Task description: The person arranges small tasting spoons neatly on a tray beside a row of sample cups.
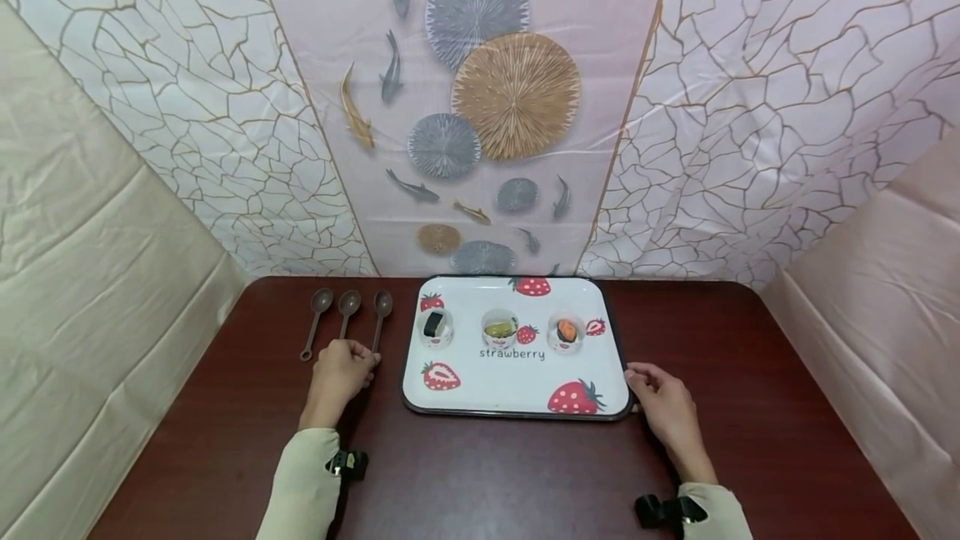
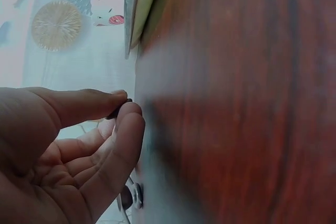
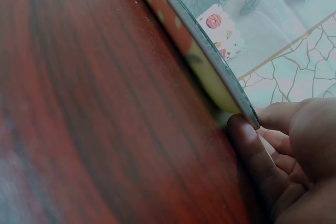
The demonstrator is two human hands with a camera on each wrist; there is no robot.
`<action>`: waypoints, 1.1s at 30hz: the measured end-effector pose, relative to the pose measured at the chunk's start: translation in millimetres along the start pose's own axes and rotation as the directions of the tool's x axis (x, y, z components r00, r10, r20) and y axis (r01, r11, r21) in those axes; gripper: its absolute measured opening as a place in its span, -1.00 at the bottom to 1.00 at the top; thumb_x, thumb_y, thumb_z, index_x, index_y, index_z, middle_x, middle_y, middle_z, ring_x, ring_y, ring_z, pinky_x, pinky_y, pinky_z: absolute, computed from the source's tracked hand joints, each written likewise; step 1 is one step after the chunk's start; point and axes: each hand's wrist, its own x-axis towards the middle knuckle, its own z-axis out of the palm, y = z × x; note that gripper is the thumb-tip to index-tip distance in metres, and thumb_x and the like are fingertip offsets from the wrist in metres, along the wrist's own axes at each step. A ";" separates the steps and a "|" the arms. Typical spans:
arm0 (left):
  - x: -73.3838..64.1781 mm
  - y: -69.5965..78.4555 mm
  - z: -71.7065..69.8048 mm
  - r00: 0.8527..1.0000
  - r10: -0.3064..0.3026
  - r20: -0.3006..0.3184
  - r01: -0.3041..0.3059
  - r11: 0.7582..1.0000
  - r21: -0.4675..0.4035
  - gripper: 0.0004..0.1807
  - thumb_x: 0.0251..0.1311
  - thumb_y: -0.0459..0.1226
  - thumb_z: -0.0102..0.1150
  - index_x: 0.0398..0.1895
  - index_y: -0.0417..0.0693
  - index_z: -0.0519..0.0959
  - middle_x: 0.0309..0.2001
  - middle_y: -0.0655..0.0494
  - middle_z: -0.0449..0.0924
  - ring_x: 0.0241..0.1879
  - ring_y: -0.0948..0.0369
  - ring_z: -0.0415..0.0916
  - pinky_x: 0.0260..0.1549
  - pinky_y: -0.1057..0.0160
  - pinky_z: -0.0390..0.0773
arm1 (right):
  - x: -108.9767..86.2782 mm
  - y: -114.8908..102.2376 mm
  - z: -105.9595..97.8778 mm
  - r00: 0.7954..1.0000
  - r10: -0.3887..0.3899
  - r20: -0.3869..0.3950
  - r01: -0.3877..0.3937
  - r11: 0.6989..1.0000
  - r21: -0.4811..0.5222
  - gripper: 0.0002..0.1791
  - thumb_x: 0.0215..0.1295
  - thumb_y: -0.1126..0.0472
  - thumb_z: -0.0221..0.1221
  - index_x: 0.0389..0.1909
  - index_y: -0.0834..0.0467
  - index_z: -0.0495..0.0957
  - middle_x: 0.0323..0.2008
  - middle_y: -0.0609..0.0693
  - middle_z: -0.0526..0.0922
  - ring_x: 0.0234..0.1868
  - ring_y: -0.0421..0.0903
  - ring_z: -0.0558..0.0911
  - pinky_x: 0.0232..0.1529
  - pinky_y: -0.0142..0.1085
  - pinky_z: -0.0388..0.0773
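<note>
My left hand (image 1: pixel 339 373) pinches the handle end of the rightmost brown spoon (image 1: pixel 382 305) between thumb and forefinger. In the left wrist view the dark handle tip (image 2: pixel 113 114) shows between those fingertips, the other fingers curled loosely below. Two like spoons lie to its left, the middle spoon (image 1: pixel 349 304) partly hidden by the hand. At the right edge of the white strawberry-print tray (image 1: pixel 480 394), my right hand (image 1: pixel 666 402) grips the dark rim near the front corner. Seen from the right wrist, one fingertip is under the rim (image 3: pixel 231 88) and another against its outer side.
Three small printed cups stand in a row on the tray: the left cup (image 1: pixel 436 330) with a black-and-white piece, the middle cup (image 1: pixel 499 330) with something green, the right cup (image 1: pixel 566 333) with something orange. Behind the dark wooden table (image 1: pixel 480 482) hangs a patterned cloth (image 1: pixel 637 215).
</note>
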 end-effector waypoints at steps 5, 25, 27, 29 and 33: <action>-6.2 2.2 -1.6 1.000 0.005 0.005 -0.005 1.000 0.002 -0.76 0.43 -0.20 0.33 -0.35 -0.19 0.67 -0.51 0.05 0.70 -0.52 0.21 0.66 -0.48 0.19 0.56 | -0.6 0.2 -0.2 1.000 0.003 0.003 -0.003 1.000 -0.001 -0.56 0.62 0.02 0.16 0.26 0.25 0.62 -0.17 0.11 0.75 -0.43 -0.17 0.67 -0.39 -0.36 0.57; -17.2 7.9 4.7 0.996 0.055 -0.073 -0.066 0.987 -0.147 -0.78 0.45 -0.20 0.30 -0.27 -0.20 0.68 -0.49 0.04 0.69 -0.55 0.21 0.69 -0.50 0.25 0.65 | 1.5 0.8 0.1 1.000 -0.007 0.000 0.007 1.000 -0.013 -0.51 0.61 -0.04 0.15 0.29 0.24 0.61 -0.19 0.10 0.75 -0.42 -0.17 0.68 -0.37 -0.35 0.56; -18.3 9.0 5.5 0.996 0.050 -0.080 -0.063 0.984 -0.164 -0.78 0.44 -0.20 0.30 -0.27 -0.20 0.68 -0.49 0.03 0.69 -0.56 0.21 0.69 -0.51 0.26 0.65 | 1.8 0.7 0.1 1.000 -0.007 -0.001 0.007 1.000 -0.013 -0.51 0.61 -0.04 0.15 0.28 0.24 0.61 -0.19 0.10 0.75 -0.42 -0.18 0.68 -0.37 -0.35 0.56; -19.5 10.1 6.5 0.995 0.047 -0.088 -0.063 0.982 -0.178 -0.79 0.44 -0.20 0.30 -0.26 -0.19 0.68 -0.48 0.02 0.69 -0.56 0.20 0.68 -0.51 0.26 0.65 | 1.9 0.6 0.1 1.000 -0.007 -0.002 0.007 1.000 -0.015 -0.51 0.61 -0.04 0.15 0.28 0.24 0.61 -0.19 0.10 0.75 -0.43 -0.18 0.68 -0.37 -0.35 0.56; -21.2 12.4 8.5 0.994 0.052 -0.101 -0.072 0.976 -0.207 -0.78 0.45 -0.18 0.31 -0.24 -0.18 0.67 -0.47 -0.01 0.69 -0.55 0.18 0.68 -0.50 0.25 0.67 | 1.8 1.1 0.0 1.000 -0.012 -0.006 0.012 1.000 -0.027 -0.52 0.61 -0.04 0.15 0.28 0.23 0.62 -0.21 0.09 0.76 -0.43 -0.18 0.68 -0.34 -0.35 0.54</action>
